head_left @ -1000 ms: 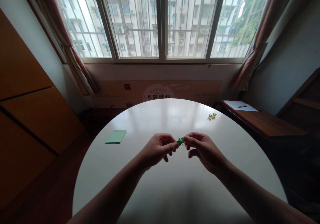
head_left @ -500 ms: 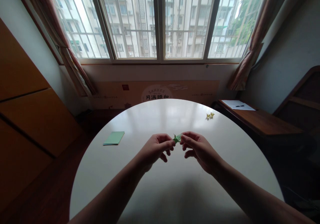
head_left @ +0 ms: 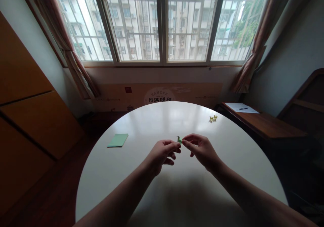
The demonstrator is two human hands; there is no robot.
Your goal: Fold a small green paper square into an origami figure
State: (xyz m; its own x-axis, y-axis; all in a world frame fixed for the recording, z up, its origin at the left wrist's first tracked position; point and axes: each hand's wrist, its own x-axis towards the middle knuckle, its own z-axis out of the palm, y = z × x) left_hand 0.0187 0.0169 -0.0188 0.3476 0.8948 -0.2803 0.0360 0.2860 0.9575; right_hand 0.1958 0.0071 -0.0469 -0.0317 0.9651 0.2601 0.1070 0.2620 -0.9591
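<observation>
A tiny green folded paper figure (head_left: 179, 140) is held above the round white table (head_left: 141, 179), pinched from both sides. My left hand (head_left: 162, 152) grips its left side with thumb and forefinger, the other fingers curled. My right hand (head_left: 199, 149) pinches its right side the same way. Both hands hover over the middle of the table, fingertips almost touching each other.
A stack of green paper sheets (head_left: 117, 140) lies on the table to the left. Small yellow folded figures (head_left: 213, 119) sit at the far right of the table. A brown side desk (head_left: 265, 124) with a sheet and pen (head_left: 241, 108) stands on the right; a window is behind.
The hands have drawn closer together and the green figure now shows smaller between the fingertips. The view shifted slightly.
</observation>
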